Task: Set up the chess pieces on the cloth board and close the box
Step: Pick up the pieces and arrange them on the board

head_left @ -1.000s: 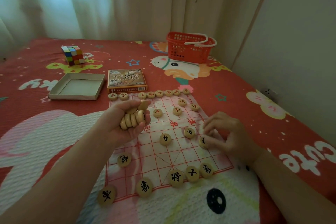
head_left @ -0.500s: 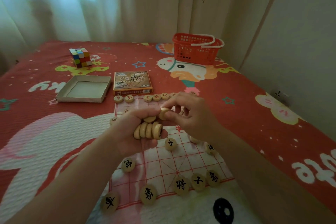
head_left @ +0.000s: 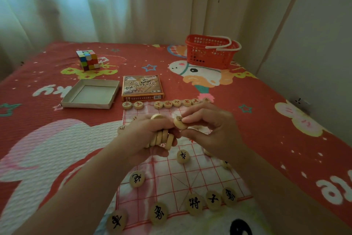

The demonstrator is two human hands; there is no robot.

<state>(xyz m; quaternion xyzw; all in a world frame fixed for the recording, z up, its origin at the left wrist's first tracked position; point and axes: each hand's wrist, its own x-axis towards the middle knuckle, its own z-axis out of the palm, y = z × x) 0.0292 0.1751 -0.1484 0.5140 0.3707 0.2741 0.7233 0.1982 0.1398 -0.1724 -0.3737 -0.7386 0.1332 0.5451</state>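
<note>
A white cloth board (head_left: 177, 179) with a red grid lies on the bed. Round wooden chess pieces stand along its far edge (head_left: 167, 103) and near edge (head_left: 195, 204), with a few between. My left hand (head_left: 150, 137) holds a stack of pieces (head_left: 162, 138) above the board. My right hand (head_left: 211, 130) pinches one piece (head_left: 180, 122) just beside that stack. The open box tray (head_left: 91, 96) and the printed box lid (head_left: 142, 87) lie beyond the board.
A colourful puzzle cube (head_left: 88, 59) sits far left and a red plastic basket (head_left: 211, 51) far right on the red patterned bedcover (head_left: 266, 120). Curtains hang behind; a wall runs along the right side.
My right hand came up from the board's right side to my left hand and took one piece from the stack. The view has shifted slightly closer.
</note>
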